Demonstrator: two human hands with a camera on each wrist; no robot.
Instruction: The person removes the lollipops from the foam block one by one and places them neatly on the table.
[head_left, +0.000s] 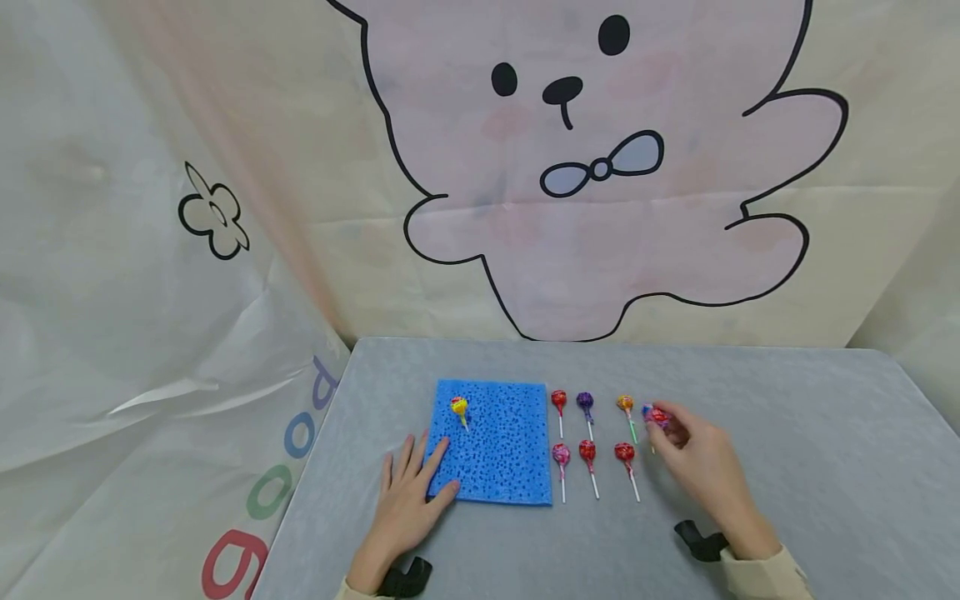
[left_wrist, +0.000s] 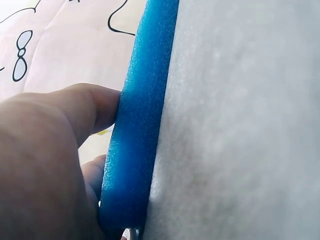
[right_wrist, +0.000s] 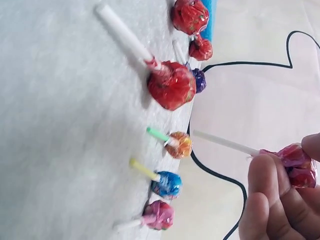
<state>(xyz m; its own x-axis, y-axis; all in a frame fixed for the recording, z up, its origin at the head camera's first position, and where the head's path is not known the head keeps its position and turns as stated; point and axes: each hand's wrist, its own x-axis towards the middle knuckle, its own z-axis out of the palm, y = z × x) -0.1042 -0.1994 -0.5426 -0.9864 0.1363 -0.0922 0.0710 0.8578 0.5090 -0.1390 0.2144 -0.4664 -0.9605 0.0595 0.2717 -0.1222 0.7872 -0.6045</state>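
My right hand (head_left: 705,462) pinches a pink-and-red lollipop (right_wrist: 295,165) by its wrapped head, and its white stick points out to the left in the right wrist view. My left hand (head_left: 408,504) rests with spread fingers on the near-left corner of a blue foam block (head_left: 498,467). In the left wrist view the thumb (left_wrist: 100,107) touches the foam's edge. A yellow lollipop (head_left: 459,407) stands on the foam's far-left part, stick downward. Right of the foam lie a purple lollipop (head_left: 585,401), an orange one (head_left: 625,403) and several red or pink ones.
A blue lollipop (right_wrist: 167,185) with a yellow stick and a pink one (right_wrist: 159,215) lie close to the right hand, partly hidden in the head view. The grey table (head_left: 825,467) meets a printed cloth backdrop (head_left: 675,250) behind and at the left.
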